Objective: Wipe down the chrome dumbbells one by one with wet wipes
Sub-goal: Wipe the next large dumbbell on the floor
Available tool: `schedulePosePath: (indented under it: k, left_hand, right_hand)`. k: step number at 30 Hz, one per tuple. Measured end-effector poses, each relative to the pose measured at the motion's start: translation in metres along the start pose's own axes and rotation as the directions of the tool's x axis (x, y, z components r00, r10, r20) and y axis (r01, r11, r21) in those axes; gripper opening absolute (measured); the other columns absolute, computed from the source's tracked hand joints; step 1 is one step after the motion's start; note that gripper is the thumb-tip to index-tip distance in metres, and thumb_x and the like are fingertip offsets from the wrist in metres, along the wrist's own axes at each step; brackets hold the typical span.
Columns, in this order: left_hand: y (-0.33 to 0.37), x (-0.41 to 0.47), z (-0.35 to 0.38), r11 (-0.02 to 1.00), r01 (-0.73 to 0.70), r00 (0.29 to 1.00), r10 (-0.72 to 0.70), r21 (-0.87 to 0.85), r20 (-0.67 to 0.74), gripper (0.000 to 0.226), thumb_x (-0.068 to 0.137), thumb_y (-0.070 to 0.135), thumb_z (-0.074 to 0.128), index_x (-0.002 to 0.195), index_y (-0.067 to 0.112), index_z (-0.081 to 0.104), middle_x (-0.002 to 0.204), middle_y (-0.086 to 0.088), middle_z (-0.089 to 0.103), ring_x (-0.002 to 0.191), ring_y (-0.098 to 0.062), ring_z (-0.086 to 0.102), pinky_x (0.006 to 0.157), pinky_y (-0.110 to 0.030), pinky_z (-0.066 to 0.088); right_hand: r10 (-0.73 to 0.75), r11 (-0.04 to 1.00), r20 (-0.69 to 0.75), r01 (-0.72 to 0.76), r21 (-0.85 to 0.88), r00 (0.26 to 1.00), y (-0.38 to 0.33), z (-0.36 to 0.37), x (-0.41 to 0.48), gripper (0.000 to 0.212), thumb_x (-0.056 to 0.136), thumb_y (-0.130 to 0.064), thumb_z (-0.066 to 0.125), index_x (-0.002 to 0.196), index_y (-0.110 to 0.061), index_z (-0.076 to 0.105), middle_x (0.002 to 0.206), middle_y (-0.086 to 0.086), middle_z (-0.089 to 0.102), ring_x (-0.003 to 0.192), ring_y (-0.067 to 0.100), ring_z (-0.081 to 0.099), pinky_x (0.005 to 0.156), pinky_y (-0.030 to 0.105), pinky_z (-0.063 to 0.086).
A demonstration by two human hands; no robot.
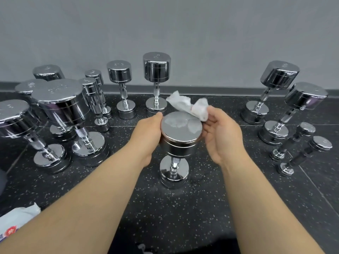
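A chrome dumbbell stands upright on the black speckled floor, in the middle of the view, its top face smeared with damp streaks. The left hand grips the left side of its upper head, thumb lying along the rim. The right hand pinches a crumpled white wet wipe at the far right edge of that face. Other dumbbells stand upright to the left, right and along the grey wall. A wipe packet lies at lower left.
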State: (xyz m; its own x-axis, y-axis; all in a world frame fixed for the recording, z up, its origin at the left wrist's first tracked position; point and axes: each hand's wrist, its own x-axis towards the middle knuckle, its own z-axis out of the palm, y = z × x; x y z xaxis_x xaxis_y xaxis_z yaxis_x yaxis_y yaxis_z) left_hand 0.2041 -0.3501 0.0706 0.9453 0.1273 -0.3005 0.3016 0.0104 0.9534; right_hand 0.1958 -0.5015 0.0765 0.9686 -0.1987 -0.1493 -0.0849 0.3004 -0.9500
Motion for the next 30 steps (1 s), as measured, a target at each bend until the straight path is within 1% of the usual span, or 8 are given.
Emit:
schedulePosePath:
  k: [4, 7, 12, 15, 18, 22, 28, 30]
  left_hand:
    - [0.001, -0.004, 0.000, 1.000, 0.003, 1.000, -0.003, -0.001, -0.027, 0.032, 0.101, 0.037, 0.046, 0.081, 0.019, 0.063, 0.085, -0.001, 0.062, 0.084, -0.021, 0.051, 0.095, -0.040, 0.046]
    - [0.000, -0.008, 0.000, 1.000, -0.006, 0.999, 0.006, -0.003, -0.032, 0.033, 0.101, 0.037, 0.046, 0.080, 0.018, 0.063, 0.086, -0.002, 0.062, 0.085, -0.022, 0.051, 0.101, -0.044, 0.043]
    - [-0.001, -0.008, 0.001, 1.000, 0.004, 1.000, -0.005, -0.023, -0.021, 0.031, 0.101, 0.034, 0.045, 0.082, 0.018, 0.063, 0.083, 0.000, 0.061, 0.085, -0.020, 0.051, 0.106, -0.046, 0.042]
    - [-0.002, -0.009, 0.001, 1.000, -0.007, 0.999, 0.006, -0.028, -0.034, 0.031, 0.101, 0.036, 0.045, 0.084, 0.021, 0.066, 0.086, 0.001, 0.063, 0.088, -0.020, 0.053, 0.107, -0.048, 0.042]
    - [-0.003, -0.007, 0.003, 0.999, 0.007, 0.999, -0.008, -0.032, -0.033, 0.031, 0.101, 0.035, 0.044, 0.082, 0.021, 0.064, 0.082, 0.001, 0.061, 0.084, -0.019, 0.051, 0.103, -0.045, 0.042]
    - [-0.004, -0.005, 0.003, 0.999, 0.013, 1.000, -0.014, -0.033, -0.028, 0.030, 0.100, 0.034, 0.044, 0.082, 0.020, 0.064, 0.080, 0.001, 0.059, 0.082, -0.020, 0.049, 0.091, -0.041, 0.043]
    - [-0.006, -0.002, 0.003, 1.000, 0.001, 1.000, -0.002, -0.030, -0.027, 0.030, 0.099, 0.034, 0.043, 0.083, 0.019, 0.064, 0.079, -0.001, 0.059, 0.082, -0.023, 0.048, 0.086, -0.041, 0.044]
    - [-0.007, -0.002, 0.003, 0.999, 0.000, 0.999, -0.001, -0.040, -0.032, 0.031, 0.101, 0.036, 0.043, 0.087, 0.020, 0.065, 0.086, 0.000, 0.063, 0.087, -0.022, 0.053, 0.096, -0.043, 0.045]
  right_hand:
    - [0.063, 0.997, -0.054, -0.066, -0.038, 0.997, 0.014, -0.001, -0.018, 0.024, 0.093, -0.011, 0.052, 0.086, 0.008, 0.064, 0.074, 0.005, 0.060, 0.073, 0.020, 0.052, 0.069, 0.031, 0.045]
    - [0.049, 0.999, -0.112, -0.048, 0.011, 0.992, 0.022, -0.002, -0.026, 0.012, 0.084, -0.011, 0.056, 0.073, -0.008, 0.053, 0.070, 0.009, 0.047, 0.073, 0.021, 0.040, 0.071, 0.035, 0.039]
    - [-0.046, 0.999, -0.196, 0.042, -0.025, 0.979, 0.026, -0.011, -0.027, 0.013, 0.083, -0.001, 0.064, 0.071, 0.000, 0.070, 0.073, 0.006, 0.063, 0.075, 0.019, 0.052, 0.074, 0.032, 0.045]
    - [0.118, 0.991, -0.106, -0.110, 0.076, 0.987, 0.034, -0.011, -0.034, 0.022, 0.091, 0.009, 0.049, 0.089, 0.004, 0.070, 0.078, 0.005, 0.070, 0.076, 0.017, 0.061, 0.072, 0.028, 0.052]
    - [0.119, 0.990, -0.091, -0.112, 0.087, 0.989, 0.024, -0.004, -0.023, 0.025, 0.090, 0.007, 0.046, 0.106, 0.020, 0.060, 0.075, 0.013, 0.054, 0.061, 0.015, 0.046, 0.060, 0.029, 0.035]
    - [0.098, 0.991, -0.114, -0.086, 0.103, 0.989, 0.028, -0.001, -0.020, 0.012, 0.084, 0.005, 0.054, 0.089, 0.001, 0.064, 0.058, 0.002, 0.048, 0.059, 0.014, 0.039, 0.068, 0.030, 0.036]
    - [0.034, 0.998, -0.088, -0.030, 0.050, 0.996, 0.018, 0.006, -0.021, 0.027, 0.093, -0.010, 0.052, 0.079, -0.015, 0.075, 0.077, -0.007, 0.070, 0.063, 0.006, 0.059, 0.056, 0.019, 0.043]
    - [0.110, 0.993, -0.108, -0.105, 0.047, 0.988, 0.023, 0.008, -0.019, 0.028, 0.100, -0.021, 0.051, 0.083, -0.013, 0.071, 0.086, -0.003, 0.071, 0.080, 0.012, 0.062, 0.070, 0.027, 0.049]
